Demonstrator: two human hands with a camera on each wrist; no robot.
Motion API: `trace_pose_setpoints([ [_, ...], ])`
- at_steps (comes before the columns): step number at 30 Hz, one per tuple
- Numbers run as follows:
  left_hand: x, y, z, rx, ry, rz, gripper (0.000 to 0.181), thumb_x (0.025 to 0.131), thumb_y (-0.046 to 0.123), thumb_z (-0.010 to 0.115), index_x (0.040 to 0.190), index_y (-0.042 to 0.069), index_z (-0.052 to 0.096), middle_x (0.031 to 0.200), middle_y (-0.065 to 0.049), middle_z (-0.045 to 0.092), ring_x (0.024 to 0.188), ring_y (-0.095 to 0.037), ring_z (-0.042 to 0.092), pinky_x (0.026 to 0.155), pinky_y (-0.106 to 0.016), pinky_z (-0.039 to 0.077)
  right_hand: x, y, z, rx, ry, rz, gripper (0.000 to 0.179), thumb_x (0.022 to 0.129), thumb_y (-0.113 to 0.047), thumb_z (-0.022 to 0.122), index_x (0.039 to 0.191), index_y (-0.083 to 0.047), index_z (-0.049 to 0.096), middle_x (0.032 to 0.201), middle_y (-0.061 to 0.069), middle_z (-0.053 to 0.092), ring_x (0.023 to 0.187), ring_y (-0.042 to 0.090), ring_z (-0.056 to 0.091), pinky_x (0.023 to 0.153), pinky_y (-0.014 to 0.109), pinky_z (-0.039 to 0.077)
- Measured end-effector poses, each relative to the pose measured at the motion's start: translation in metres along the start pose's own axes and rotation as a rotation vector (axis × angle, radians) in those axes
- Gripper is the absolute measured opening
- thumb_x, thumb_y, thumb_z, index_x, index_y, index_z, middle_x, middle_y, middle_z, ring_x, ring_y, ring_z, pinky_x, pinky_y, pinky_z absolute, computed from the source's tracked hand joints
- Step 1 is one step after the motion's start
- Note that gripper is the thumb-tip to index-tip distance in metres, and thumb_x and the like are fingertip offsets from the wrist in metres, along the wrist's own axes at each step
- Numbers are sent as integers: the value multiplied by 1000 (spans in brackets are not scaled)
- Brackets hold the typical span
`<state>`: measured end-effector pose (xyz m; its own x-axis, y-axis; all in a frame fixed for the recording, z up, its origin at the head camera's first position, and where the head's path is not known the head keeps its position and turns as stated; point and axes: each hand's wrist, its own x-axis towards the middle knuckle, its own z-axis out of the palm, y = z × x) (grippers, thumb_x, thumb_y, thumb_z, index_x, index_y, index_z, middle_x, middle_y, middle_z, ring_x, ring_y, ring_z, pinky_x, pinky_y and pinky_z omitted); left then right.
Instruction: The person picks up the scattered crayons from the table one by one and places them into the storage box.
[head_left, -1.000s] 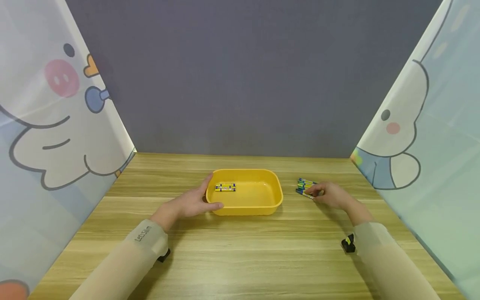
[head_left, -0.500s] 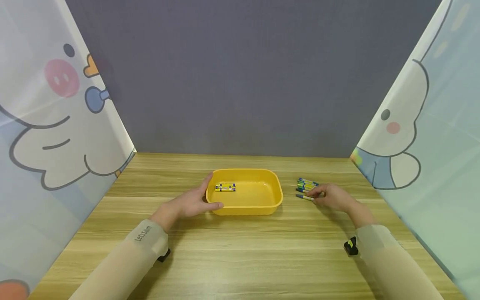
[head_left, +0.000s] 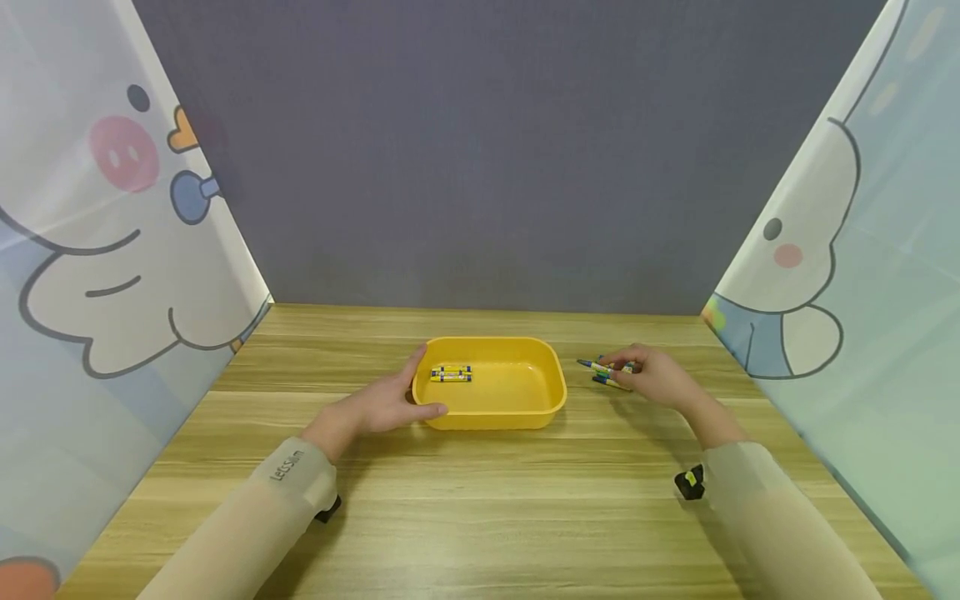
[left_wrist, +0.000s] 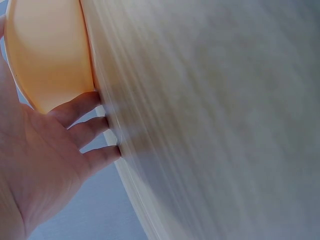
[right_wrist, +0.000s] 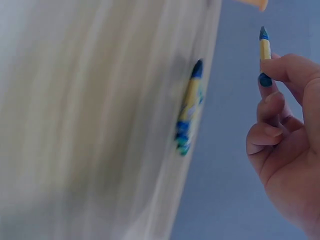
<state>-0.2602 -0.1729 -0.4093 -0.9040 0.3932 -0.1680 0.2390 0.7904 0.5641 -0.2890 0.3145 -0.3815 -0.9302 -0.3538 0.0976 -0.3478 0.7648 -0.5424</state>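
Observation:
In the head view my left hand (head_left: 386, 404) rests against the left end of a yellow plastic tray (head_left: 495, 422), thumb along the near rim. The left wrist view shows its straight fingers (left_wrist: 85, 131) beside the orange-looking tray wall, tips down by the tabletop. Between thumb and fingers my right hand (head_left: 656, 379) pinches a crayon (right_wrist: 265, 49) with a dark blue-green pointed tip and a yellow wrapper, raised off the table. Below that hand lie several more crayons (right_wrist: 190, 100). Inside the tray, at its left, sit a few yellow-wrapped crayons (head_left: 452, 375) side by side.
The wood-grain tabletop (head_left: 480, 517) ends at a dark grey panel (head_left: 480, 158) at the back. Cartoon-printed panels stand at the left (head_left: 112, 208) and right (head_left: 862, 292). A small black device (head_left: 690, 482) is strapped at the right wrist.
Having drawn a crayon away from the group on the table, my right hand has lifted it and moved up and slightly left. The left hand and tray stay in place.

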Motion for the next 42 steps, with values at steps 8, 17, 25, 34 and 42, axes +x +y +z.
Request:
trace_pose_setpoints([
  [8,1,-1,0,3,9,-3,129,91,85,65,177,29,-14,168,-28,47,139,-41,64,122,-61,46,17,-36,4,41,7,-46,29,108,-17,70,134,-15,79,118,12,71,73,17,56,60,30,50],
  [17,2,-1,0,0,10,6,129,93,84,65,177,27,-14,168,-30,47,137,-40,65,121,-62,47,43,-74,23,106,-51,-89,27,107,-17,70,132,-19,80,118,9,71,76,20,55,66,34,51],
  [25,2,-1,-1,-15,10,3,129,93,82,67,177,26,-13,166,-26,52,137,-34,66,121,-59,47,63,-103,57,139,-112,-132,26,106,-16,71,130,-16,81,114,7,71,76,19,53,69,33,49],
  [34,1,-1,-1,-25,10,20,128,94,80,67,178,24,-12,167,-29,48,143,-42,61,123,-62,45,85,-126,97,113,-148,-160,25,105,-15,72,127,-19,83,111,1,75,75,14,51,72,29,47],
  [42,3,-2,-1,-9,17,21,127,94,81,66,178,24,-11,165,-28,51,139,-39,64,120,-61,48,101,-144,121,112,-167,-140,26,105,-16,71,128,-21,83,111,-2,77,80,14,56,78,31,50],
])
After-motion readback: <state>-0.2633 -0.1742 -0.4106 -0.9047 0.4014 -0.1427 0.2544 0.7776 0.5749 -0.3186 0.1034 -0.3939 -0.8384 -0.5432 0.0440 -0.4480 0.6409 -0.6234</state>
